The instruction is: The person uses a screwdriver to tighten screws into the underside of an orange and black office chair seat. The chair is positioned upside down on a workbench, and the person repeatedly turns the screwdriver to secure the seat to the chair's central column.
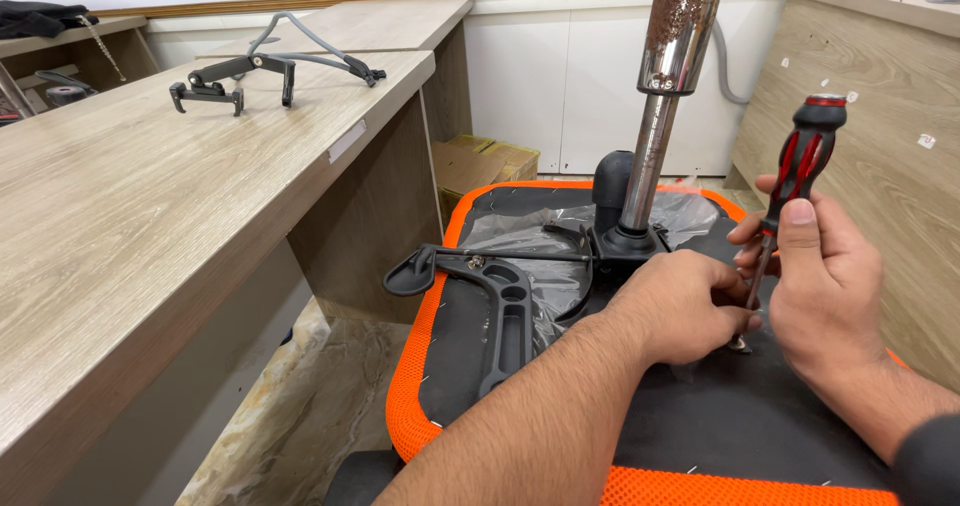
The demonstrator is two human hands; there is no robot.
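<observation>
Red and black plastic forms the handle of a screwdriver (790, 191) that stands nearly upright at the right of the scene, its thin shaft running down to a small screw (739, 343) on the black underside of an upturned chair seat (720, 416) edged in orange mesh. The right hand (825, 286) has its grip closed around the lower handle and shaft, thumb pressed along the front. The left hand (685, 306) lies knuckles up on the seat just left of the tip; its fingers curl under toward the screw, and whether they pinch it cannot be told. Farther off, a chrome gas-lift column (665, 96), speckled with rust near the top, rises from a black mechanism plate (625, 246) over crinkled clear plastic film (540, 256); its top is cut off by the frame edge. A black armrest bracket (500, 311) lies to the left on the seat. Behind the seat an open cardboard box (480, 166) sits on the floor, its contents hidden. On the wooden desk (130, 216) far left rests another black bracket (235, 76) with grey tubing.
</observation>
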